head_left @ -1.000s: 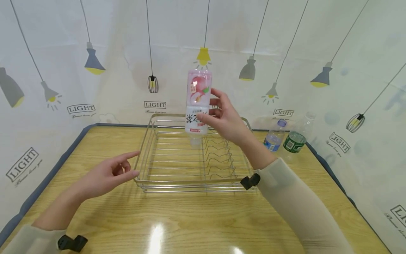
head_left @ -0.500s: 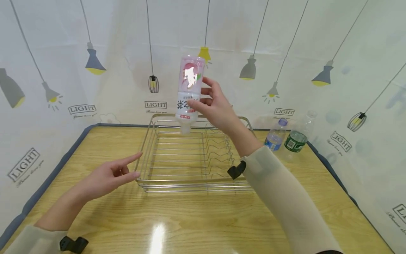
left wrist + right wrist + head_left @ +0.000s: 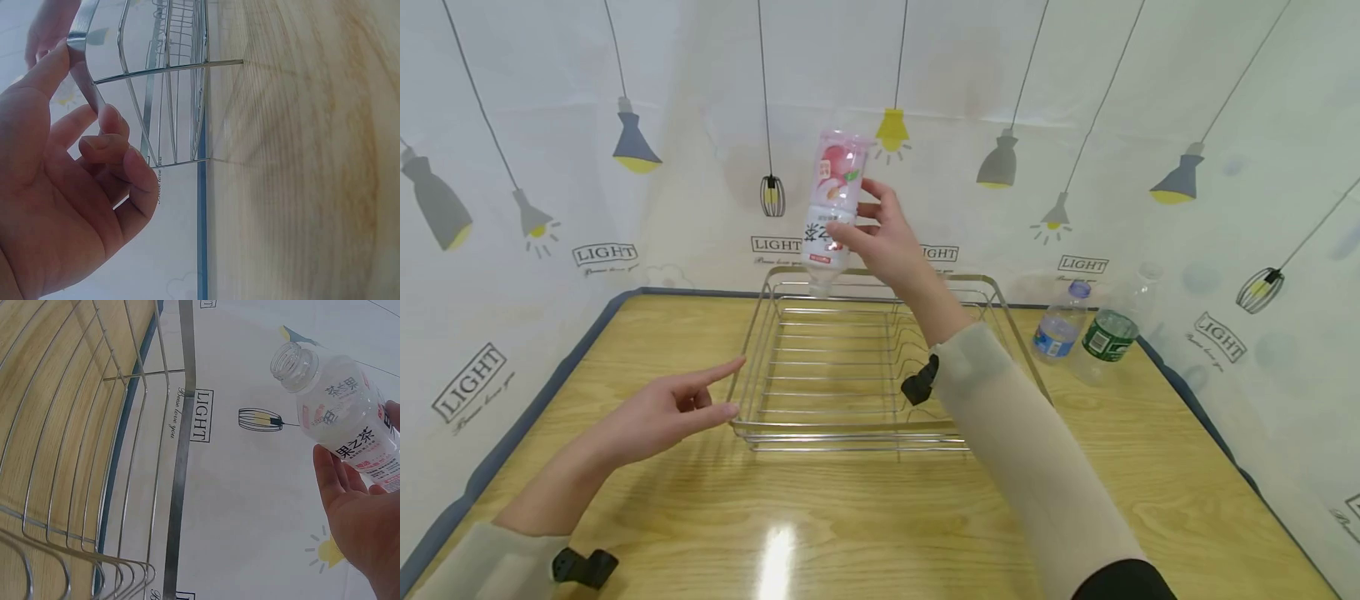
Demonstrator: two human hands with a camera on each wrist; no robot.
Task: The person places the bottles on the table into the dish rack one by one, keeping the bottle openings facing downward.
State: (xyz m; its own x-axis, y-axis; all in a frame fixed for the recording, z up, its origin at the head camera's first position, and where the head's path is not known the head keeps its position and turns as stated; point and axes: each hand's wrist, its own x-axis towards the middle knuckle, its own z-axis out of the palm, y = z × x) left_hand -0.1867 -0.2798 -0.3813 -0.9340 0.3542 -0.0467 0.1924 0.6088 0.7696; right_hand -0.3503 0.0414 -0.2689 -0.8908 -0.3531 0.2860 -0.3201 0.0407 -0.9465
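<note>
My right hand [image 3: 887, 237] grips a clear plastic drink bottle [image 3: 835, 196] with a pink peach label. The bottle is upside down and tilted, raised above the back of a metal wire dish rack [image 3: 827, 427]. In the right wrist view the bottle's neck [image 3: 294, 365] is uncapped, and the fingers lie along its side. My left hand [image 3: 658, 417] is at the rack's left side, index finger and thumb extended to its rim. In the left wrist view, that thumb [image 3: 56, 69] touches the flat metal rim [image 3: 79, 31], while the other fingers are loosely curled beside the wires.
Two other plastic bottles stand at the back right of the wooden table [image 3: 850, 517]: one with a purple cap and blue label [image 3: 1060, 325], one with a green label [image 3: 1108, 333]. A lamp-patterned cloth [image 3: 700, 108] hangs behind and along both sides.
My right hand has lifted the bottle and carried it leftward, tilting it more. The left hand keeps its place at the rack; the view has shifted slightly.
</note>
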